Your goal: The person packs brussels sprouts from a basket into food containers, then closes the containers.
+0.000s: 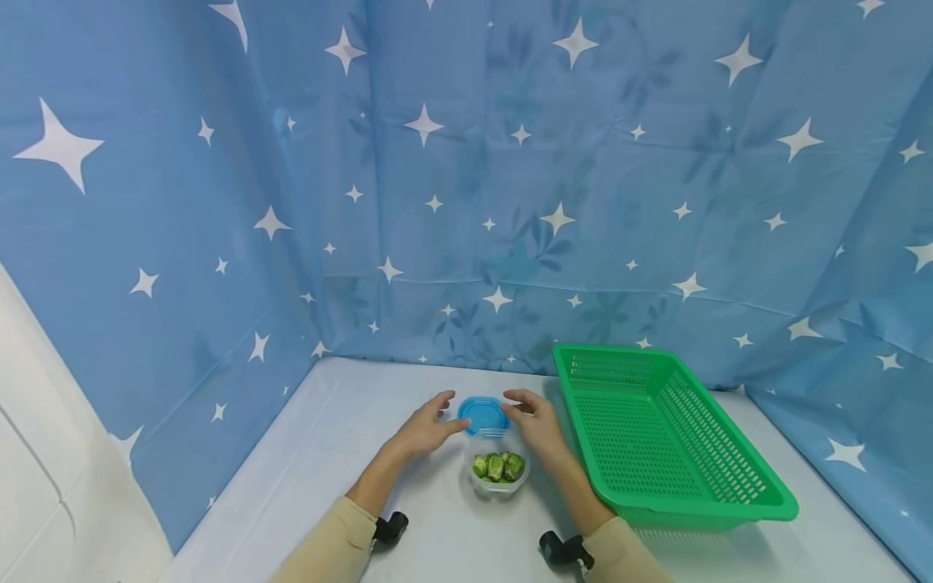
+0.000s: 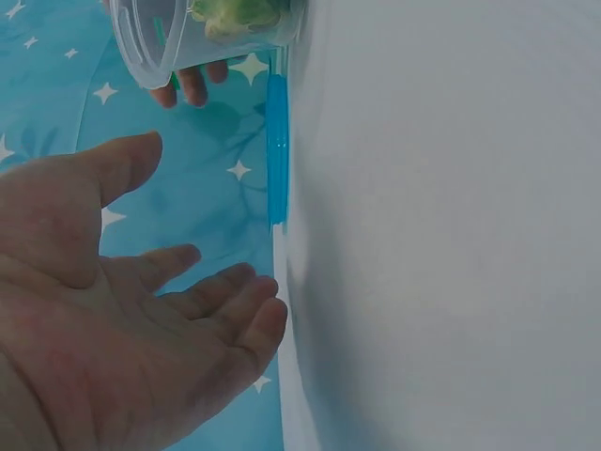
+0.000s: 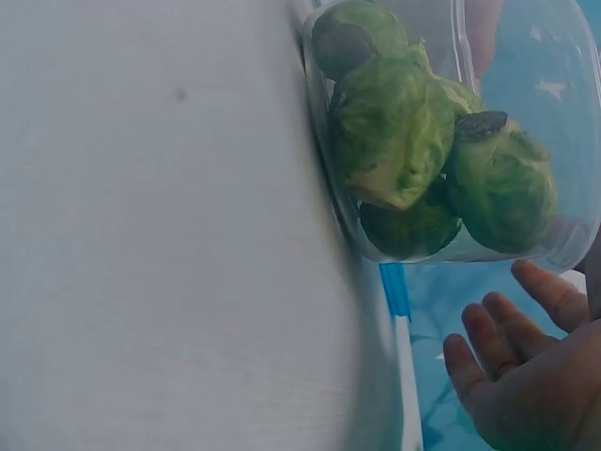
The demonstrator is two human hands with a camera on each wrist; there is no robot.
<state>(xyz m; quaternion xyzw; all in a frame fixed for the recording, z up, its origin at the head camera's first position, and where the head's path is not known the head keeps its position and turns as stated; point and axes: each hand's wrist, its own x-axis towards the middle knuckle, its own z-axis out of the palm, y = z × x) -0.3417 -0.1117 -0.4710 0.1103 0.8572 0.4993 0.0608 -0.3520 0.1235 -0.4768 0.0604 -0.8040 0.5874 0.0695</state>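
Note:
A clear plastic container [image 1: 479, 479] stands upright and uncovered on the table, with several Brussels sprouts [image 1: 496, 466] inside. Just behind it a blue lid [image 1: 483, 414] lies flat on the white surface. My left hand [image 1: 426, 429] is at the left of the lid, thumb stretched toward it and fingers loosely bent. On the other side my right hand [image 1: 538, 423] reaches in, its fingers near the lid's right edge. Neither hand grips anything. The left wrist view shows the left palm [image 2: 122, 329] apart from the container; in the right wrist view the right fingers [image 3: 498, 338] are spread.
A green plastic basket [image 1: 645, 445] with perforated walls stands on the table to the right of my right arm. White cloth [image 1: 350, 405] covers the table. A blue curtain with white stars [image 1: 466, 202] hangs behind and at both sides.

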